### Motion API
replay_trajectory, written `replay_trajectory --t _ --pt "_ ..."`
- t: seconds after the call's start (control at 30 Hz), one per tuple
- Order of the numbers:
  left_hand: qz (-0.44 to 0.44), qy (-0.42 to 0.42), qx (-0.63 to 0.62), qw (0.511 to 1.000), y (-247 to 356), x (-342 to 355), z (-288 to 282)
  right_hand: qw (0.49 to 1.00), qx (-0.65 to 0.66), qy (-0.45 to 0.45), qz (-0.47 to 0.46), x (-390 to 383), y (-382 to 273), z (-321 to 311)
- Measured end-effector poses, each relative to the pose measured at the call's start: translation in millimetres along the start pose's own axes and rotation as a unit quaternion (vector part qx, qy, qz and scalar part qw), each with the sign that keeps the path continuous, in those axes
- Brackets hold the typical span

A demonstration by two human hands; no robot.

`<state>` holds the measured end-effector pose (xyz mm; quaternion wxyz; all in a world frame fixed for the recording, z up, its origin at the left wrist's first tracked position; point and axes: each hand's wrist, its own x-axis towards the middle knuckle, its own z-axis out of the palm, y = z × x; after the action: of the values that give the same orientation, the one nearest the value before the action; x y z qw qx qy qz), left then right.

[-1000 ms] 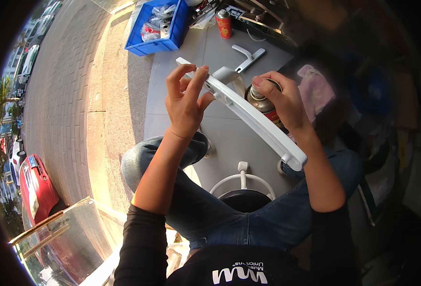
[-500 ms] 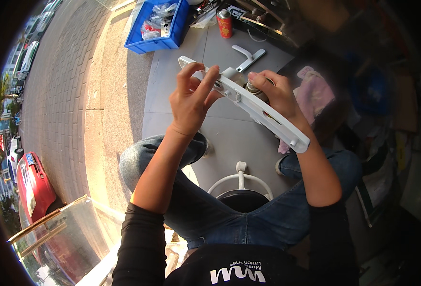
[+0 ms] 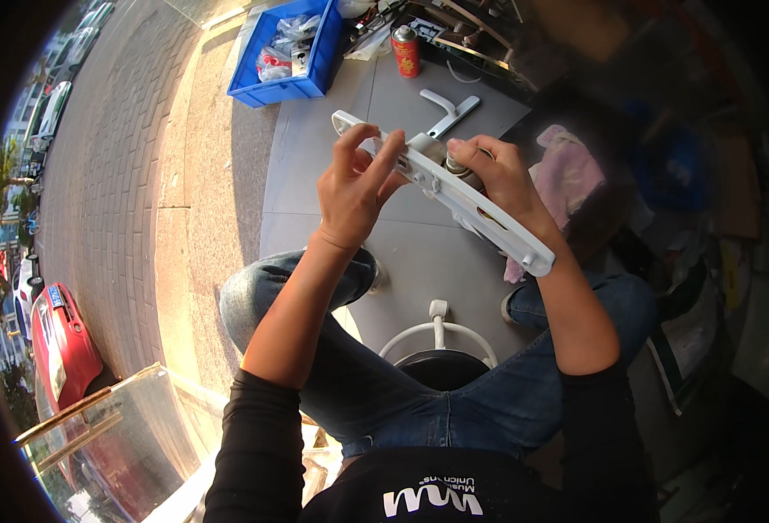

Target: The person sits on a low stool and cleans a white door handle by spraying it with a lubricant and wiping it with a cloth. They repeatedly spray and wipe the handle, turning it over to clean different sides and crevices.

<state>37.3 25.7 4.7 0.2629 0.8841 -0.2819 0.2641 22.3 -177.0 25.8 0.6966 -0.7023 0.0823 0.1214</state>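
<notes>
A: Far left of our view?
B: Red car (image 3: 64, 349) parked beside block paving (image 3: 110, 174); glass-paned frame (image 3: 127, 427) nearer us. Then a sunlit concrete strip (image 3: 210, 157).
A: And the floor?
B: Grey tiles (image 3: 301, 190), joints visible. Blue plastic crate (image 3: 290, 91) at the upper edge, clear bags inside.
A: Hands?
B: Our left hand (image 3: 349, 196) pinches the upper-left end of a white lever handle (image 3: 454, 193). It's in the air above the tiles, tilted, backplate running down to our right forearm.
A: Beyond it?
B: Red aerosol can (image 3: 406, 54) upright; second lever handle (image 3: 454, 115) lying on the floor. White-ringed stool (image 3: 441, 362) under us.
A: Right hand?
B: Our right hand (image 3: 504, 181) grips a spray can (image 3: 464, 172), thumb at its top; the backplate hides most of the body.
A: Far right?
B: Pink cloth (image 3: 569, 179), then shadowed clutter, too dark to sort.
</notes>
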Motion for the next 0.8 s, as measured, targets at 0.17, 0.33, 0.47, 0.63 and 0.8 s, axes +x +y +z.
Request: replay_trajectory --t 0.17,0.33,0.47,0.63,0.8 --pt "0.014 0.030 0.000 0.999 -1 0 4 1.000 0.005 0.003 0.009 1 2 0" --pt "0.001 0.033 -0.008 0.999 -3 -1 3 1.000 -0.016 0.015 0.007 6 6 -3" --pt "-0.020 0.019 -0.008 1.000 -6 -3 1 0.999 -0.033 0.036 -0.002 8 11 -4" --pt "-0.034 0.005 -0.015 0.999 0 1 7 0.998 -0.014 0.053 0.017 0 10 -16" --pt "-0.167 0.033 -0.053 0.984 -9 1 11 0.983 0.027 0.130 -0.130 -9 0 -72"
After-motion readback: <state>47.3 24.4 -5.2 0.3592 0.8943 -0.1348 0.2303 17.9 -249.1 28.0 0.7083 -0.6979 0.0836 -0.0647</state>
